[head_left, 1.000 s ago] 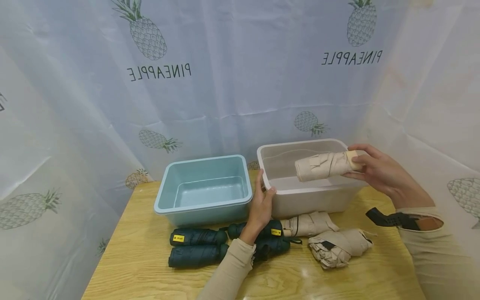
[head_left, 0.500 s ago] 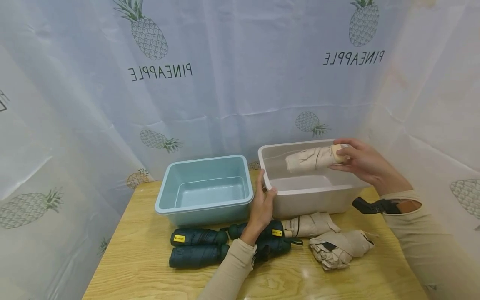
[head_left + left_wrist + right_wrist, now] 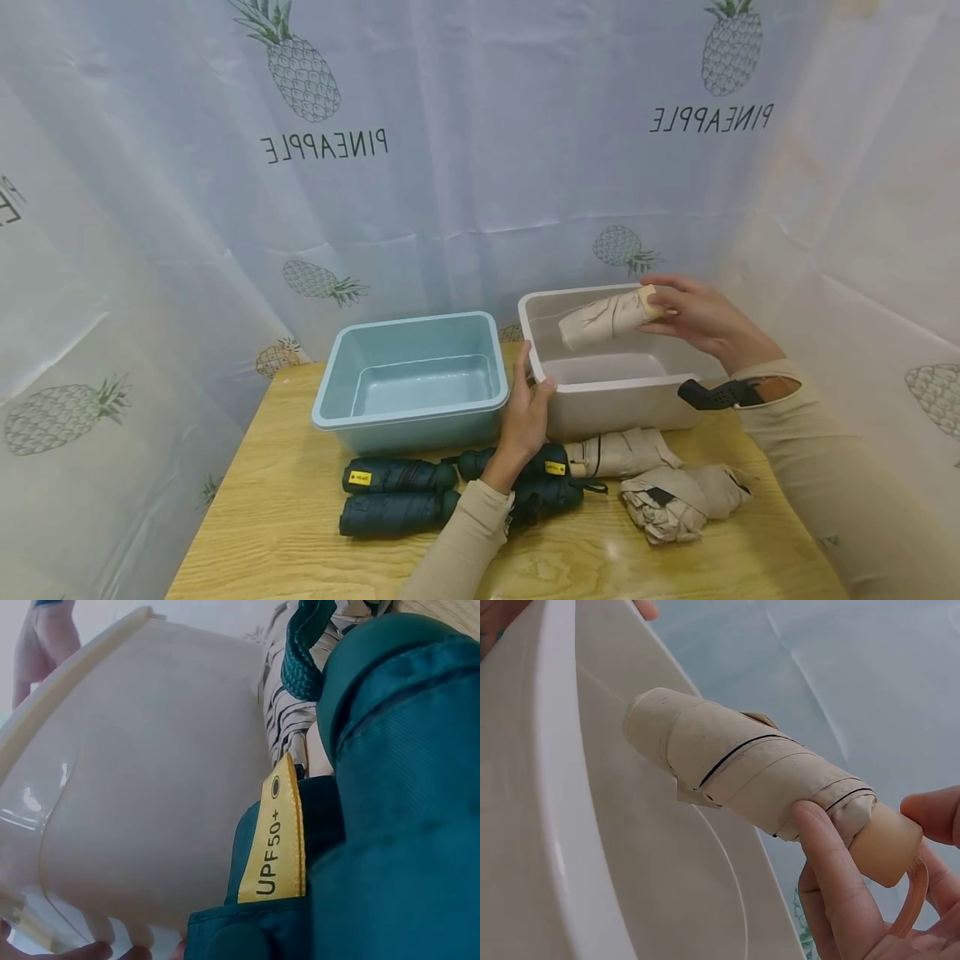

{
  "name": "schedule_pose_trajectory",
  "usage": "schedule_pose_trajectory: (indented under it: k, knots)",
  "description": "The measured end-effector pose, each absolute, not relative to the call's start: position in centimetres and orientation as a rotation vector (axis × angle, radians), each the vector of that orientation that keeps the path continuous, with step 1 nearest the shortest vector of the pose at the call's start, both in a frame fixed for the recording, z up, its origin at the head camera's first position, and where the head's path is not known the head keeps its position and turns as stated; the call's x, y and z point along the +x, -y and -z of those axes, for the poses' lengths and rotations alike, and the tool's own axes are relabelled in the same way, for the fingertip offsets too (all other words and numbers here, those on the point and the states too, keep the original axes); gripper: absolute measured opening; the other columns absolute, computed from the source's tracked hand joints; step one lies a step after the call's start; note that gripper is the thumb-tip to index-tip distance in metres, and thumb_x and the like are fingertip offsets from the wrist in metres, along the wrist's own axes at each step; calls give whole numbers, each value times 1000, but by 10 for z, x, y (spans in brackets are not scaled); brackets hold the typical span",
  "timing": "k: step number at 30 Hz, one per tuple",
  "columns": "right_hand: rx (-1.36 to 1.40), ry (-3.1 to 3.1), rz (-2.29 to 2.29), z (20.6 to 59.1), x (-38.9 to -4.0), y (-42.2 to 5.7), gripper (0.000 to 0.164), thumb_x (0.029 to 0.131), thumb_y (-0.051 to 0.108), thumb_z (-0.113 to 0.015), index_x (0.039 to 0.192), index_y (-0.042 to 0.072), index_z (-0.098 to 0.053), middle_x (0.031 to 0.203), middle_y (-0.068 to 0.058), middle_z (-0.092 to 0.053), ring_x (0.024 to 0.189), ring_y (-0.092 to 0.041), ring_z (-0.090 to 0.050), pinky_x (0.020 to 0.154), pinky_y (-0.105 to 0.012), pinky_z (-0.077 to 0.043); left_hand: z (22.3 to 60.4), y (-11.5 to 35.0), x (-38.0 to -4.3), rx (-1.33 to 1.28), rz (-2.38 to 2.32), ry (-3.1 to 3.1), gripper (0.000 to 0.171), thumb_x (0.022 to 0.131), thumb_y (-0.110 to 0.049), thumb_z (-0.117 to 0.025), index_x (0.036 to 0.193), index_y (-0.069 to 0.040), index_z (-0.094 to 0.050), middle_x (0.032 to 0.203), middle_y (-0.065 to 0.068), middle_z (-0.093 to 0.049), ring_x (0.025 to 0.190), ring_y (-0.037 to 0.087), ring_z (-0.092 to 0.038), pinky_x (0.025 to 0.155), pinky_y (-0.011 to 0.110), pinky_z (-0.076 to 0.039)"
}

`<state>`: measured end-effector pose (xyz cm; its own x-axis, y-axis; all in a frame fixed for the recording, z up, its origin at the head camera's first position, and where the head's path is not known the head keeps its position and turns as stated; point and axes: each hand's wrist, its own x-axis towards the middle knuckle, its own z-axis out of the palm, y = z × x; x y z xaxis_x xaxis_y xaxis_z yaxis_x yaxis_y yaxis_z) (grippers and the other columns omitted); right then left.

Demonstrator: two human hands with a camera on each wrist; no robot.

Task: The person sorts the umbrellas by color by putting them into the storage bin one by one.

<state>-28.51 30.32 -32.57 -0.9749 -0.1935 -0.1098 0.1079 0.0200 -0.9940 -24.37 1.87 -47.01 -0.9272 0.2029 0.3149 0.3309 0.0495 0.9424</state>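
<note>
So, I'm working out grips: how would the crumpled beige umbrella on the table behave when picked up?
The crumpled beige umbrella would probably feel floppy at its left end, where loose folds bulge. Its smoother right end may hold firmer. That lumpy, uneven outline suggests it's unlikely to roll.

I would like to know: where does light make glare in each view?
Head: a small pale shine on the wooden table; left wrist: white glints on the pale bin; right wrist: a soft gleam on that bin's rim.

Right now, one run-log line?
right hand holds beige umbrella at opening of pale bin | left hand grips pale bin | dark umbrellas on table | blue bin alongside
</note>
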Motion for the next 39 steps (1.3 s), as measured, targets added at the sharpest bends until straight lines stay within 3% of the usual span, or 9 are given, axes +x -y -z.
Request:
schedule_pose_trajectory:
  k: [6,13,17,26,34,39]
  knots:
    - [-53,-2145,1946,324,-297,-292,52,109,15,-47,157,9,-29,144,-14,-31,106,-11,-62,94,-32,-57,471,-18,-245,-545,2018,2219,68,103,-41,-46,163,-40,-14,154,12,-45,131,30,-59,98,50,-51]
    - [-13,-2190,1823,319,-311,-278,58,107,10,-41,162,3,-22,153,-24,-23,130,-35,-47,93,-33,-58,469,-18,-244,-548,2021,2206,68,103,-39,-46,164,-36,-16,153,14,-45,130,33,-59,99,53,-50]
    - [-6,-2222,1763,319,-321,-271,58,107,10,-40,161,0,-22,154,-27,-22,135,-42,-42,91,-34,-58,467,-17,-244,-555,2045,2195,69,103,-34,-47,164,-33,-15,153,16,-44,131,34,-58,100,55,-50]
    - [31,-2260,1651,323,-338,-262,59,105,10,-44,160,-1,-25,162,-32,-16,133,-44,-44,91,-37,-59,468,-18,-245,-552,2035,2194,70,103,-34,-47,165,-30,-14,156,16,-43,133,36,-56,102,56,-48]
    - [106,-2268,1601,328,-350,-256,56,103,6,-48,157,-1,-32,150,-26,-31,128,-37,-46,96,-40,-57,472,-18,-248,-562,2025,2194,69,103,-38,-47,164,-33,-15,156,15,-42,135,37,-54,104,54,-48]
    - [89,-2239,1580,331,-354,-255,57,104,3,-48,158,-3,-29,140,-22,-38,118,-32,-52,97,-38,-56,471,-18,-247,-545,2025,2205,70,103,-39,-48,164,-34,-15,157,14,-42,137,37,-53,105,54,-47]
